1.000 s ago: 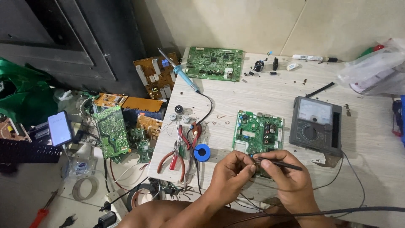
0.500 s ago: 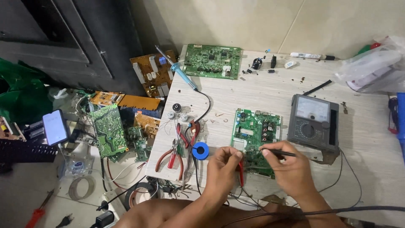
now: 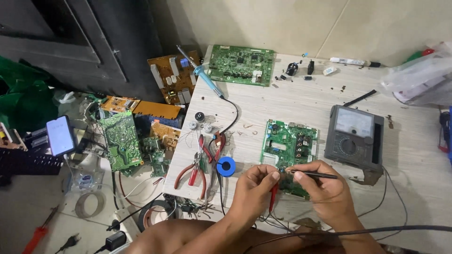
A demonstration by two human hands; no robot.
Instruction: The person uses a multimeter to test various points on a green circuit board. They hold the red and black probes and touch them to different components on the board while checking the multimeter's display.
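Head view, both hands (image 3: 256, 188) (image 3: 325, 190) moved up, probes now touching green board (image 3: 288, 146)

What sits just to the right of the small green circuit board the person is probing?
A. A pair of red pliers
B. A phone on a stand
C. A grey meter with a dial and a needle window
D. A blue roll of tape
C: the grey meter lies on the table right of the green circuit board, where the right hand holds a black probe and the left hand a red probe.
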